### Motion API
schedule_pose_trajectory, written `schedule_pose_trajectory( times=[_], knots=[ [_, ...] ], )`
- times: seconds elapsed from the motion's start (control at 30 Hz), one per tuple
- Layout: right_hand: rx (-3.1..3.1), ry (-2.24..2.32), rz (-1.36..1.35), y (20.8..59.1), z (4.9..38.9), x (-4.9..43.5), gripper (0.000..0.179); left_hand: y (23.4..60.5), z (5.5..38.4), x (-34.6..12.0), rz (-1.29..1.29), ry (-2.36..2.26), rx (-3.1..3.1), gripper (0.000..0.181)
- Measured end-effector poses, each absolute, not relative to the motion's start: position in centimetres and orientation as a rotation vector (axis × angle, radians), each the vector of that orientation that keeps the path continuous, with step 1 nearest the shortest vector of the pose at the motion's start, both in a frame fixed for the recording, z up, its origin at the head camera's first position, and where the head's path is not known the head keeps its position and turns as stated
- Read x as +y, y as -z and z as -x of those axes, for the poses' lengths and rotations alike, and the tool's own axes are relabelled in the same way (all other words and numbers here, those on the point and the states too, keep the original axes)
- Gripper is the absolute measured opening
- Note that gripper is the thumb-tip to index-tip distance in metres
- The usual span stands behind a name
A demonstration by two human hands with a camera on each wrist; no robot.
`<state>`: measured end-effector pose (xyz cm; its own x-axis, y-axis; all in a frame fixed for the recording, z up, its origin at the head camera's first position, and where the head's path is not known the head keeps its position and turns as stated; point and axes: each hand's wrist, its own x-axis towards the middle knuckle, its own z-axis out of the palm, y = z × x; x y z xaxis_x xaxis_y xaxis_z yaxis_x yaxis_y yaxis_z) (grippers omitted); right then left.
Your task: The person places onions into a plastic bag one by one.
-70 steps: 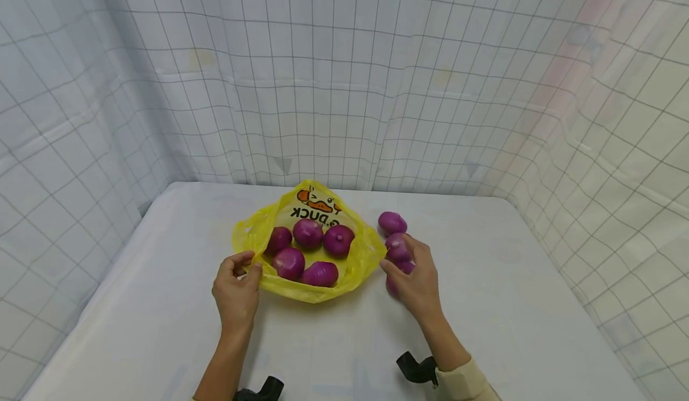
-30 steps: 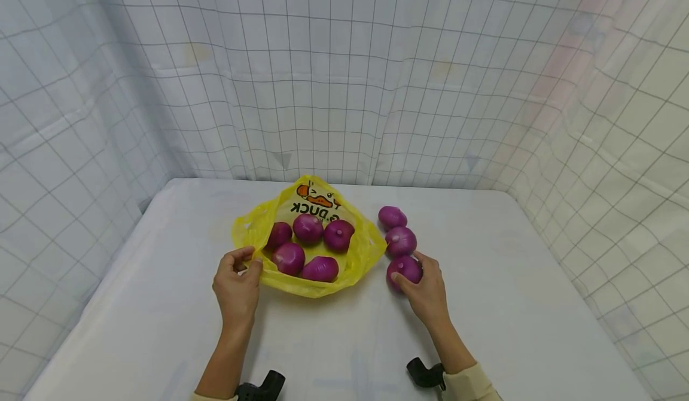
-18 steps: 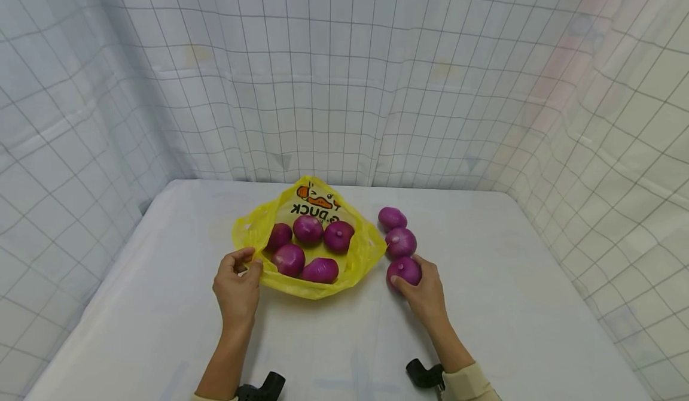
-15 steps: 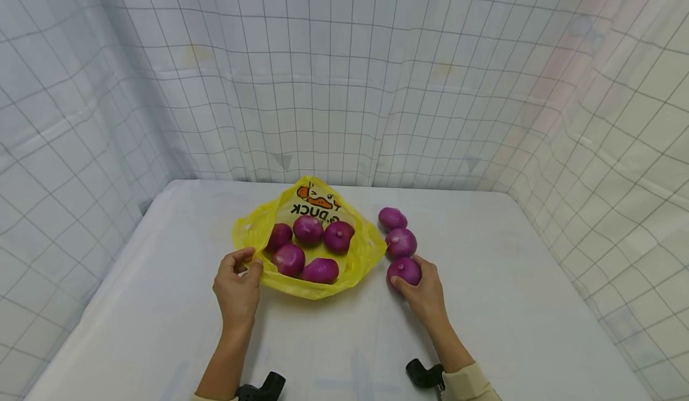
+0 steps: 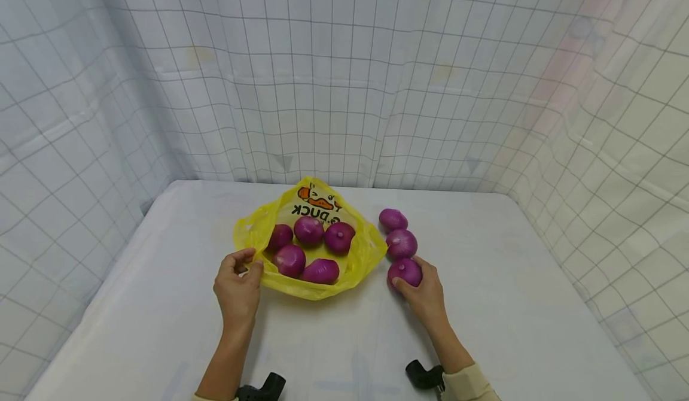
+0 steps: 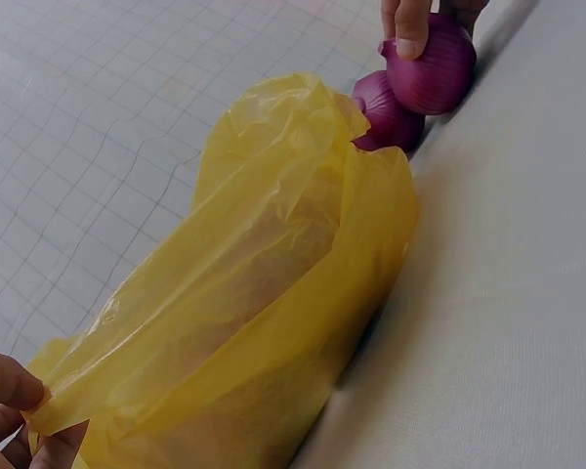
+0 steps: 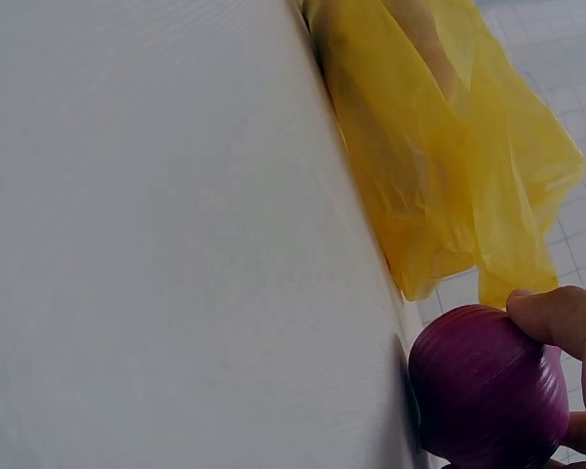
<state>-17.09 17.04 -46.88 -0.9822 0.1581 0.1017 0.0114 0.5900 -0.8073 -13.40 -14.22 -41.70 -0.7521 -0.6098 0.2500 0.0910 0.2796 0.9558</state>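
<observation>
Right fingers (image 5: 426,267) grip one onion (image 5: 405,271); bag (image 5: 314,291) holds five.

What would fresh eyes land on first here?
The bright yellow bag, lying open on the white table with five purple onions inside, its near-left rim pinched by the left hand. Then the row of three more onions to its right, the right hand gripping the nearest one.

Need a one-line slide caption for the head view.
Left hand pinches the yellow plastic bag holding five rounded purple onions; right hand grips the front onion of three beside the bag.
</observation>
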Motion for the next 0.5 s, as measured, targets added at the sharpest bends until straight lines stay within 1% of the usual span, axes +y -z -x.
schedule_pose_trajectory(
  times=[0.5],
  knots=[
    [-2.636, -1.404, 0.167, 45.1, 16.9, 17.1, 0.070, 41.7, 13.5, -14.2, -0.463, 1.512, -1.959, 0.022]
  ],
)
